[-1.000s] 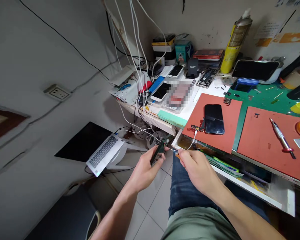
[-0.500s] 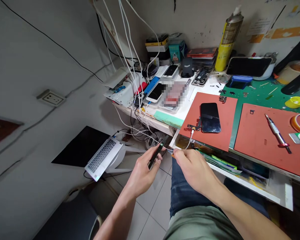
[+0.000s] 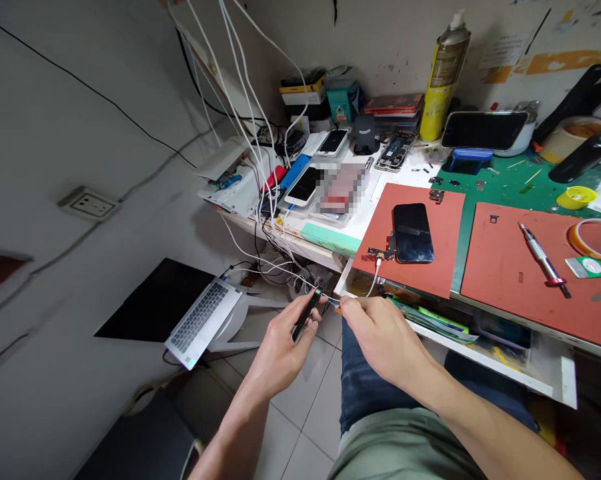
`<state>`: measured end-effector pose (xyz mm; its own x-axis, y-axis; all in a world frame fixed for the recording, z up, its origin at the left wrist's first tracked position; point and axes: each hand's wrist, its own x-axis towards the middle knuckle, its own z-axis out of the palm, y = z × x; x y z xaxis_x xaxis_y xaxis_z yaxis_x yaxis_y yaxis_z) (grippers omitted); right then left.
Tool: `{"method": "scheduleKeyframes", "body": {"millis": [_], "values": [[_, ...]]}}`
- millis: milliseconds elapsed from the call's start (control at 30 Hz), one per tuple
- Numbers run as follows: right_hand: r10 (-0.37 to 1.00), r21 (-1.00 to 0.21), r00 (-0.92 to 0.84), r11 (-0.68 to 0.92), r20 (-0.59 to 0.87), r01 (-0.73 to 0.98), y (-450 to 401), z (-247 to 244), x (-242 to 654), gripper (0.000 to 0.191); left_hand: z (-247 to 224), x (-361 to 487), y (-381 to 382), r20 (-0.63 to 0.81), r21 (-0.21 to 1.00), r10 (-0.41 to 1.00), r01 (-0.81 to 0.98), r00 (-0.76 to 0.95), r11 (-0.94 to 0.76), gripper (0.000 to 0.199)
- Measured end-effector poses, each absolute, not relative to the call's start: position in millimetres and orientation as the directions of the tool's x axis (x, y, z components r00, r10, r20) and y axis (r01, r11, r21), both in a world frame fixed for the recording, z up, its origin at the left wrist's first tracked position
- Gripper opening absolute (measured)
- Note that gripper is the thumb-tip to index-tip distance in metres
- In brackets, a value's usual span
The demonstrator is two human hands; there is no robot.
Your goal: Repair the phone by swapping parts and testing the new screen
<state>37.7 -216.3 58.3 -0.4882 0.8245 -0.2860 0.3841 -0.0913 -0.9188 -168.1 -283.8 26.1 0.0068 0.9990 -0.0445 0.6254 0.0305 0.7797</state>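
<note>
My left hand [image 3: 283, 347] is closed around a slim black object [image 3: 307, 313] with a greenish upper end. It is seen edge-on, so its exact kind is unclear. Close by on the right, my right hand [image 3: 383, 333] is closed in a pinch just outside the drawer's corner. A thin white cable [image 3: 300, 275] runs from the left toward its fingertips. Small blue and orange bits show there, too small to name. On a red mat [image 3: 440, 240], a black phone [image 3: 413, 232] lies beside a small flex part [image 3: 380, 254] with a white plug [image 3: 378, 263] at it.
An open drawer [image 3: 510, 373] with several items juts out over my lap. Beyond are a screwdriver-like pen tool [image 3: 543, 257], a tape roll [image 3: 600, 240], a yellow spray can [image 3: 443, 80] and several phones. Hanging cables [image 3: 240, 67] and a laptop [image 3: 200, 320] are at left.
The whole view has shifted slightly, so the bench things appear a little further left. Both hands keep their grips and stay close together, with little other movement.
</note>
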Motion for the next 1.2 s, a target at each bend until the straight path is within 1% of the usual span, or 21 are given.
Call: {"method": "scheduleKeyframes", "body": {"millis": [133,233,300,367,467,567,633,733,933,1000,1067,1133,1200], "values": [[0.819,-0.917,-0.491,-0.102,-0.297,0.386,-216,60,37,0.042,25,-168,-284,-0.046,0.776,0.999,0.63,0.005,0.033,0.041],[0.821,-0.923,-0.487,-0.119,-0.299,0.366,-217,62,38,0.043,25,-169,-284,-0.053,0.785,0.999,0.618,0.0,0.041,0.04],[0.822,-0.926,-0.477,-0.149,-0.312,0.347,-221,61,42,0.049,24,-169,-283,-0.057,0.795,0.998,0.604,-0.014,0.053,0.038],[0.817,-0.924,-0.461,-0.215,-0.347,0.316,-230,55,49,0.057,23,-170,-283,-0.079,0.824,0.996,0.56,-0.037,0.087,0.032],[0.772,-0.9,-0.462,-0.372,-0.437,0.229,-249,41,63,0.062,22,-171,-284,-0.159,0.909,0.986,0.383,-0.047,0.164,0.021],[0.698,-0.831,-0.48,-0.539,-0.531,0.135,-270,25,77,0.064,20,-170,-285,-0.216,0.969,0.976,0.128,0.007,0.213,0.029],[0.681,-0.802,-0.476,-0.59,-0.557,0.095,-279,19,84,0.066,20,-169,-285,-0.229,0.973,0.972,0.009,0.041,0.229,0.037],[0.693,-0.8,-0.446,-0.593,-0.566,0.092,-284,16,88,0.068,20,-167,-284,-0.235,0.969,0.969,-0.059,0.069,0.239,0.039],[0.72,-0.831,-0.444,-0.545,-0.533,0.113,-272,18,78,0.067,24,-165,-282,-0.217,0.975,0.974,-0.033,0.065,0.22,0.037],[0.723,-0.83,-0.445,-0.55,-0.529,0.093,-264,17,72,0.068,24,-165,-283,-0.224,0.972,0.972,-0.063,0.071,0.228,0.036],[0.711,-0.794,-0.431,-0.607,-0.556,0.022,-256,16,68,0.069,25,-165,-284,-0.242,0.96,0.966,-0.12,0.089,0.252,0.037],[0.699,-0.733,-0.403,-0.674,-0.591,-0.094,-247,16,67,0.069,26,-166,-285,-0.264,0.944,0.959,-0.175,0.107,0.279,0.038],[0.706,-0.684,-0.366,-0.698,-0.606,-0.214,-239,20,70,0.065,27,-166,-286,-0.276,0.933,0.954,-0.205,0.118,0.295,0.038]]}}
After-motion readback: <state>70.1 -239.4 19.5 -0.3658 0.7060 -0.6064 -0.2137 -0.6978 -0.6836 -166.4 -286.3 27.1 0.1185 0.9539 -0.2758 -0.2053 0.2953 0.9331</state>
